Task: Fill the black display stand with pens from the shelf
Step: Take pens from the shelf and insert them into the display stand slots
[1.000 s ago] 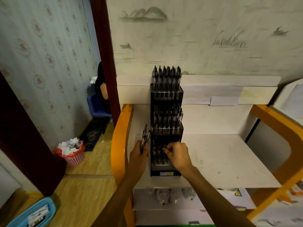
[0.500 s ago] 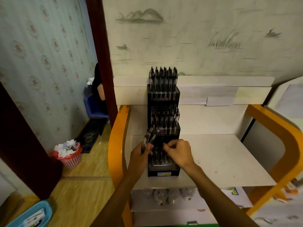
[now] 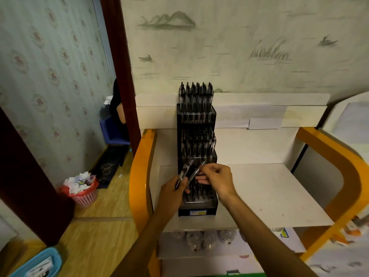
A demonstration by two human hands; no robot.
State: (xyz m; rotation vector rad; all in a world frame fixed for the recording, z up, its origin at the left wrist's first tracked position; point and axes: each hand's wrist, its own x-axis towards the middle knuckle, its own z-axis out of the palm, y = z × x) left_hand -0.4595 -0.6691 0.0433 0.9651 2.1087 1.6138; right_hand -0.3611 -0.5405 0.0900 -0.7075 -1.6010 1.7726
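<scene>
- Since the earlier frames the right hand has lifted off the lowest tier and come up to the bundle at frame centre, and the left hand has swung that bundle inward over the stand.
- Head view, centre: the tall black three-tiered plastic display stand sits on the white shelf board, just right of the curved orange side panel and backed against the wall, which probably keeps it steady while pens are pushed in.
- Its top and middle tiers look packed with upright pens; the lowest tier, at lower centre, holds some and shows open holes towards its right side, so the filling seems close to done.
- The left hand is curled round a small bundle of dark clear-barrelled pens, tips fanned up and to the right, held right over the lowest tier so each pen has a short trip.
- The right hand pinches the upper end of a single pen from that bundle between thumb and fingertips, other fingers loosely bent; I judge it is drawing one out to seat it.
- Left of frame: a red mesh waste basket full of paper stands on the wooden floor, and a blue plastic tray sits in the lower left corner.
</scene>
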